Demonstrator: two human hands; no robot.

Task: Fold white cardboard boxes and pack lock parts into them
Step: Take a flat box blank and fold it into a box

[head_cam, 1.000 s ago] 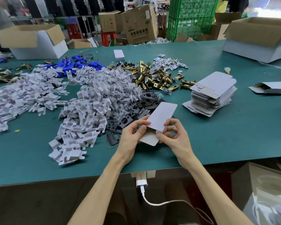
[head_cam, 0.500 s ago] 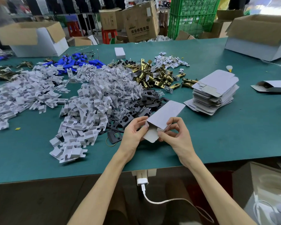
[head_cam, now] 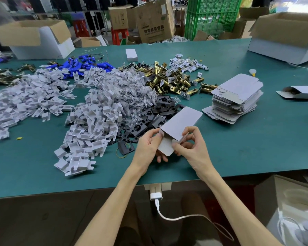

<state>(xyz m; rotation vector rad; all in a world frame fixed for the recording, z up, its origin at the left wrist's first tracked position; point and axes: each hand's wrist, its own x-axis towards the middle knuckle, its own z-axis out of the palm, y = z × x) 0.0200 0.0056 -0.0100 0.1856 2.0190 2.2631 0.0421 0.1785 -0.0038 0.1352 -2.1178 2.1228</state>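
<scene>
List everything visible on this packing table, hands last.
white box: one, white, held over the table's near edge.
flat box blanks: one stack, white, right of centre.
half-folded box: one, white, far right.
white inserts: many, white, heaps left and centre.
clear bags: one heap, transparent, centre.
black plates: many, black, beside the held box.
brass latches: many, gold, behind centre.
blue parts: many, blue, far left.
open cartons: two, white and brown, far corners.
table: one, green.
left hand: grips the box's left side.
right hand: pinches its right side.
</scene>
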